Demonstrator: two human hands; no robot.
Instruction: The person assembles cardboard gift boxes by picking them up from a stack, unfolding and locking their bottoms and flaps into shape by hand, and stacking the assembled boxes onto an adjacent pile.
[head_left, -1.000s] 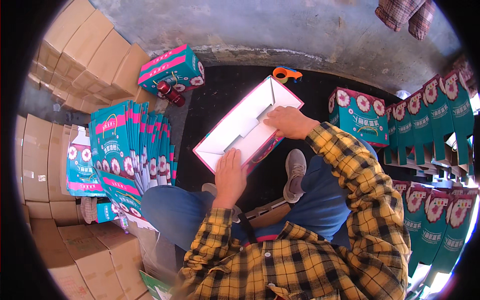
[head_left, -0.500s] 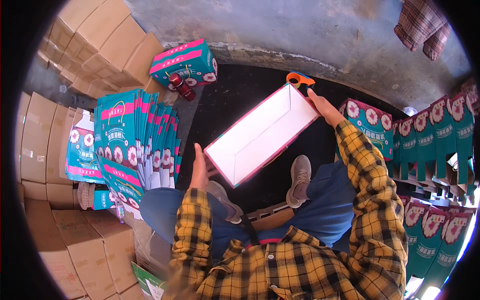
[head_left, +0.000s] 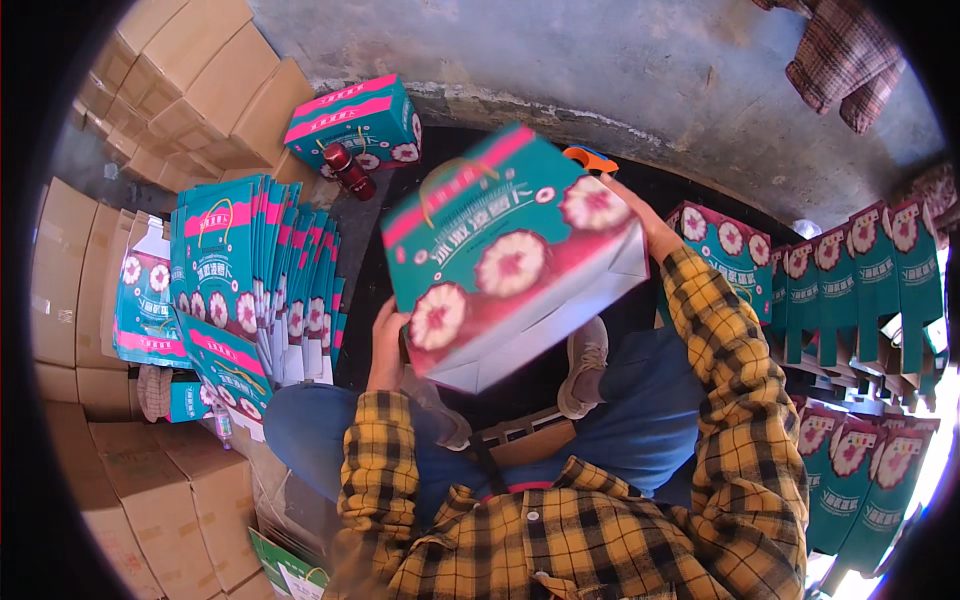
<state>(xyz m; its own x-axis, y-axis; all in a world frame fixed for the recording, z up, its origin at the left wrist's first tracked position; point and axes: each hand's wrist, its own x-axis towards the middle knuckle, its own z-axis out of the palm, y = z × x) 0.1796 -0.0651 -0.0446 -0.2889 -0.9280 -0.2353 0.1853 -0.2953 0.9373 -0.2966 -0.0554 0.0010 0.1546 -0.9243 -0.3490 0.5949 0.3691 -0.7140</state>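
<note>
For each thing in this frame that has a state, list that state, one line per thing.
Teal and pink printed cardboard gift box: set up, tilted, held in the air, printed face towards the camera.
Left hand: gripping the box's lower left end.
Right hand: holding the box's upper right end.
Flat teal box blanks: unfolded, stacked on edge.
Dark red bottle: lying beside a set-up box.

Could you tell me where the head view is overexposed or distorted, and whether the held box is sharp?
Head view: glare blows out the lower right corner; fisheye bends the brown cartons at the rim; the teal flower-printed box looks slightly soft, its print readable.
</note>
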